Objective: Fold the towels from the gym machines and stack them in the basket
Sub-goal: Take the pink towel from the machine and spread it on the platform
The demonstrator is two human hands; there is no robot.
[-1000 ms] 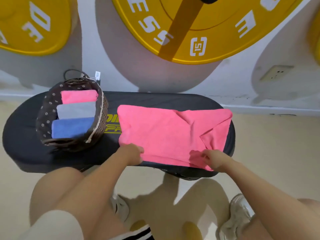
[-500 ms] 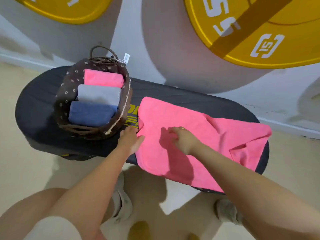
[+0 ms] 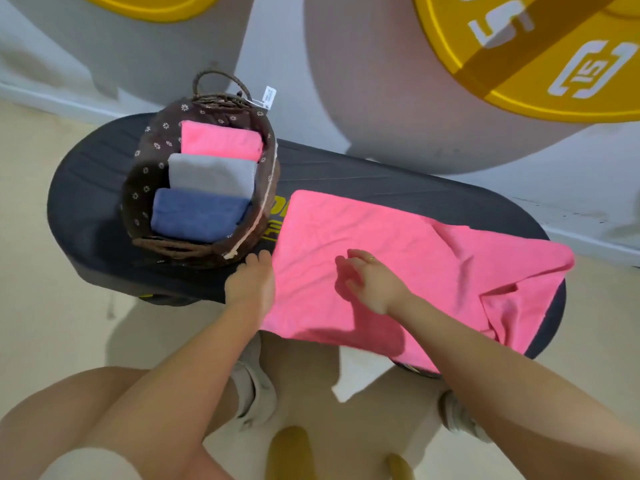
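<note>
A pink towel [image 3: 398, 251] lies spread over the black padded bench [image 3: 398, 181], with its right corner folded and rumpled. My left hand [image 3: 251, 284] rests at the towel's left edge, its fingers curled against the hem. Over the towel's middle my right hand [image 3: 372, 280] lies flat with the fingers apart. A brown wicker basket [image 3: 145, 161] stands on the bench's left end. It holds three folded towels in a row: pink [image 3: 221, 140], grey [image 3: 213, 174] and blue [image 3: 197, 214].
A grey wall with large yellow weight-plate graphics [image 3: 540, 64] rises right behind the bench. Beige floor surrounds the bench. My knees and shoes [image 3: 254, 386] are just below its near edge. A paper tag [image 3: 269, 97] hangs off the basket's handle.
My right hand left the towel's right near corner and came to its middle. My left hand stayed at the left edge. The camera view swung left and tilted down.
</note>
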